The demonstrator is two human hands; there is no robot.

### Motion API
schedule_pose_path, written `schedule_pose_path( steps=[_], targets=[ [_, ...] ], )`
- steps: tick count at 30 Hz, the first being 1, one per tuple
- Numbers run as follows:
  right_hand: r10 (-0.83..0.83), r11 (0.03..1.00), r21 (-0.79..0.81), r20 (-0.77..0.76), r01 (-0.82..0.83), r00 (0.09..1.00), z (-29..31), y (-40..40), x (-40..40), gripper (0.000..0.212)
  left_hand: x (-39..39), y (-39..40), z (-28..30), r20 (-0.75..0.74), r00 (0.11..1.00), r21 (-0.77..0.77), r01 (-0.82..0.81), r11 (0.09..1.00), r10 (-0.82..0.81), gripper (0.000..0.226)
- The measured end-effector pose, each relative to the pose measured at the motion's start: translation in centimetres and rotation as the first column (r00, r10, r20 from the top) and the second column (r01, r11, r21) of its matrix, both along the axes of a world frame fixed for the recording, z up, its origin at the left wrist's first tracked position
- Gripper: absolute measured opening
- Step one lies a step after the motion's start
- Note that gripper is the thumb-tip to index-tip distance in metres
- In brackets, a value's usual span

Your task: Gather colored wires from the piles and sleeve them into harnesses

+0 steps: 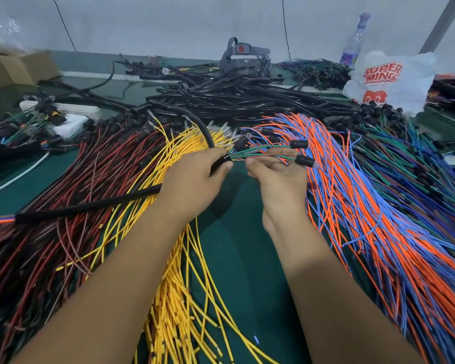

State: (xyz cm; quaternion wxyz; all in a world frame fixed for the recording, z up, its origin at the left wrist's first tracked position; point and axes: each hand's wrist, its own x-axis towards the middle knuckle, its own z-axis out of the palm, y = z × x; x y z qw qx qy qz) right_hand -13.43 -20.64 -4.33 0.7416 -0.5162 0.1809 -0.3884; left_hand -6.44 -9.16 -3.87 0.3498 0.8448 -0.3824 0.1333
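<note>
1. Left of the black sleeve (90, 206), the red and dark wire pile (50, 206) fans across the green table (237, 258); the sleeve's far end lies over this pile, with orange and blue wire ends showing at its open mouth
2. Along the black sleeve, the long axis runs from lower left up to the right, rising toward the left hand (192, 185); the sleeve crosses the yellow wire pile (179, 285) on the way
3. At the near end of the black sleeve, the left hand is curled round the tube, thumb and fingers closed on it just behind its opening; this hand is the nearer of the two to the sleeve
4. Just right of the black sleeve's opening, the thin green and red wires (258, 151) emerge and run right, roughly in line with the sleeve axis
5. Right of the black sleeve, the right hand (281, 177) pinches these wires between thumb and fingers close to the opening; two black connectors (298, 144) on the wire ends stand beyond its fingertips
6. Judgement: the step in hand appears to be drawing or feeding the bundle through the sleeve; the coming move would run along the sleeve axis, with the two hands close together but not touching
7. Further right of the black sleeve lies the orange and blue wire pile (365, 206), with a darker blue and green pile at the table edge
</note>
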Motion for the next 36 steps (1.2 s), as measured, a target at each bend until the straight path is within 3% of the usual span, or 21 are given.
schedule_pose_path(
  steps=[4,8,13,16,24,26,29,32,34,36],
  targets=[
    [-0.054,0.995,-0.089,-0.048,0.05,0.997,0.3,-0.1,0.0,0.024,0.2,0.3,0.1,-0.123,0.992,-0.02,0.041,0.999,-0.043,0.02],
    [-0.106,0.974,-0.217,-0.149,0.072,0.983,0.0,-0.1,-0.1,0.014,0.6,0.3,0.0,-0.298,0.946,-0.096,0.103,0.99,-0.127,0.029],
    [-0.02,0.993,-0.117,-0.142,0.004,0.99,-0.2,-0.5,-0.1,0.008,0.9,0.3,0.2,-0.369,0.913,-0.182,0.112,0.977,-0.173,0.027],
    [-0.009,0.996,-0.092,-0.112,-0.001,0.994,-0.1,-0.4,-0.1,0.01,0.7,0.5,0.2,-0.318,0.929,-0.142,0.148,0.979,-0.187,0.032],
    [-0.037,0.962,-0.273,-0.121,0.003,0.992,0.0,-0.2,-0.2,0.024,0.4,0.6,0.3,-0.252,0.95,-0.131,0.157,0.979,-0.186,0.026],
    [-0.042,0.951,-0.309,-0.178,-0.015,0.983,0.0,-0.3,-0.1,0.026,0.7,0.6,0.3,-0.155,0.981,-0.072,0.11,0.991,-0.12,0.015],
    [-0.033,0.917,-0.385,-0.338,-0.106,0.941,-0.3,-0.1,0.0,0.02,0.8,0.7,0.3,0.113,0.993,0.013,-0.042,0.999,0.04,0.02],
    [-0.093,0.85,-0.505,-0.426,-0.151,0.9,-0.5,0.4,-0.2,0.028,0.5,1.0,0.5,0.174,0.97,-0.044,-0.163,0.986,0.169,0.025],
    [-0.104,0.877,-0.475,-0.338,-0.074,0.935,-0.3,0.6,-0.4,0.028,0.5,1.0,0.5,0.22,0.952,-0.059,-0.206,0.977,0.214,0.026],
    [-0.038,0.948,-0.317,-0.174,-0.019,0.984,0.2,0.7,-0.6,0.013,0.6,0.9,0.6,0.242,0.949,-0.068,-0.192,0.979,0.203,0.028]
  ],
)
